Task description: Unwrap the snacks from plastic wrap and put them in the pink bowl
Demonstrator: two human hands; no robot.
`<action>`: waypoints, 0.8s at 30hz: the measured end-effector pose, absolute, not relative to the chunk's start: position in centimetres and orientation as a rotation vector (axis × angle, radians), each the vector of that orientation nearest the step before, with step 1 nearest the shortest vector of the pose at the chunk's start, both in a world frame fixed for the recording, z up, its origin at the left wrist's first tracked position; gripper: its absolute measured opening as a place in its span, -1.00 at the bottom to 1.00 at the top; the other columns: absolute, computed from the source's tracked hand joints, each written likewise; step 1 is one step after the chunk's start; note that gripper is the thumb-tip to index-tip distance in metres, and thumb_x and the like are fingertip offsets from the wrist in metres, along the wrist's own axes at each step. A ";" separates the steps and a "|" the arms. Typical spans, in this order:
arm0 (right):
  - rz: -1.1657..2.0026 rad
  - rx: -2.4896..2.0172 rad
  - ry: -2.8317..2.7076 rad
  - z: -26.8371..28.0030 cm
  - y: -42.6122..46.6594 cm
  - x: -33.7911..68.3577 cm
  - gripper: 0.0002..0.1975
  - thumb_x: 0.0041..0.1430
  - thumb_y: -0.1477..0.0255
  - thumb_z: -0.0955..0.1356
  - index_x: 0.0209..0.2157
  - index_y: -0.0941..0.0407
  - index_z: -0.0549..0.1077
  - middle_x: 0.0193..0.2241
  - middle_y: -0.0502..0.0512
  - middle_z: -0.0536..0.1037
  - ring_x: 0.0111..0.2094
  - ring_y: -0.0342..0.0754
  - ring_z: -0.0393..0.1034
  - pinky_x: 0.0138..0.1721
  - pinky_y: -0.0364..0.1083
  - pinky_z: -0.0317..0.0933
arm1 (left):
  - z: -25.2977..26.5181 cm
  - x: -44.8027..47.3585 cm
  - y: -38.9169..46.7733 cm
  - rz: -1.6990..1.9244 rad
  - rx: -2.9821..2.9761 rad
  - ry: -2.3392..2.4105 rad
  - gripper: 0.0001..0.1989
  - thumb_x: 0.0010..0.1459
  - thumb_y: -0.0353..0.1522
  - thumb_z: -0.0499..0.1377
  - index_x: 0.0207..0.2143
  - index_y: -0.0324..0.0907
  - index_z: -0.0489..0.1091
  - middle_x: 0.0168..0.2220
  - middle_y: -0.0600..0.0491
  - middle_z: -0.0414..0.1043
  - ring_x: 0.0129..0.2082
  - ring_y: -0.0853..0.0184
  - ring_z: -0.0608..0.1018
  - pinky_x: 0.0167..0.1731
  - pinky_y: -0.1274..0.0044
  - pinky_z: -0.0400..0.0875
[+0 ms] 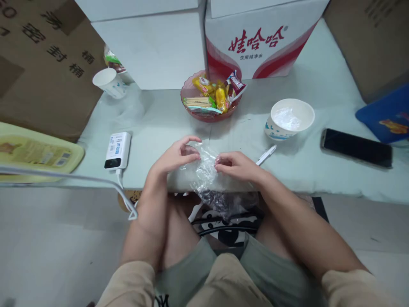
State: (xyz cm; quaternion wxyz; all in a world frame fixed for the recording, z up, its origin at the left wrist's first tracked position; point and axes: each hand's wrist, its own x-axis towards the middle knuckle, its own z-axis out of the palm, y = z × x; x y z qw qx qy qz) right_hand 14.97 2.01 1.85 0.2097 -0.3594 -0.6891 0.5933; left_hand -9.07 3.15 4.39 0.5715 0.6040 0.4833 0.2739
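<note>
Clear plastic bag (pixel 206 167): one, draped over front edge of surface (pixel 297 168). Left hand (pixel 180 154): half curled, thumb and forefinger parted; grip unclear. Right hand (pixel 234 164): fingertips pinching bag. Handling: probably wants light, even tension.

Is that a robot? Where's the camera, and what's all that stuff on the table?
No, those are a person's bare left hand and right hand. The only picture comes from a camera worn on their head, looking forward and down. Both hands are at thin, clear plastic; how firmly each holds it is hard to tell. On the table sit a pinkish bowl of wrapped snacks, a paper cup, a paper bowl, a pen, a phone and a white gadget with a cable plugged in.
</note>
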 end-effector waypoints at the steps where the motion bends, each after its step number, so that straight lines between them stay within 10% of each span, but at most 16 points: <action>1: 1.644 -0.992 -1.869 1.9 1.9 15.3 -0.82 0.13 0.31 0.33 -0.41 0.13 0.45 -0.50 -0.02 0.53 -0.47 -0.14 0.40 -0.40 -0.15 0.22 | 4.5 -9.5 3.2 0.620 1.414 1.099 -0.34 -0.04 -0.29 0.39 0.10 -0.19 0.26 -0.36 0.02 0.59 -0.30 0.28 0.64 -0.34 0.54 0.44; 8: 1.592 -1.114 -1.695 2.0 1.3 16.8 -0.79 0.12 0.24 0.37 -0.35 0.11 0.43 -0.43 0.06 0.63 -0.51 -0.12 0.48 -0.42 -0.14 0.31 | 3.3 -11.1 3.5 0.858 1.154 0.989 -0.22 -0.16 -0.20 0.45 0.11 -0.17 0.27 -0.46 0.11 0.52 -0.55 0.38 0.53 -0.50 0.57 0.36; 16: 1.524 -1.071 -1.413 1.1 1.8 15.0 -0.68 0.08 0.13 0.41 -0.33 0.09 0.41 -0.46 0.03 0.61 -0.56 -0.15 0.45 -0.51 -0.16 0.32 | 1.8 -7.5 2.8 1.015 0.820 0.728 -0.14 -0.07 0.22 0.21 0.11 -0.19 0.38 0.09 -0.20 0.50 0.15 0.02 0.50 0.02 0.32 0.43; 24: 1.435 -1.154 -1.430 -0.4 2.6 16.3 -0.58 0.13 0.19 0.37 -0.02 0.10 0.50 -0.10 0.17 0.63 -0.39 -0.07 0.54 -0.40 -0.10 0.42 | 1.4 -5.6 2.7 0.759 1.457 1.316 -0.50 0.16 -0.08 0.20 0.01 -0.25 0.48 -0.38 0.00 0.61 -0.39 0.25 0.62 -0.29 0.45 0.48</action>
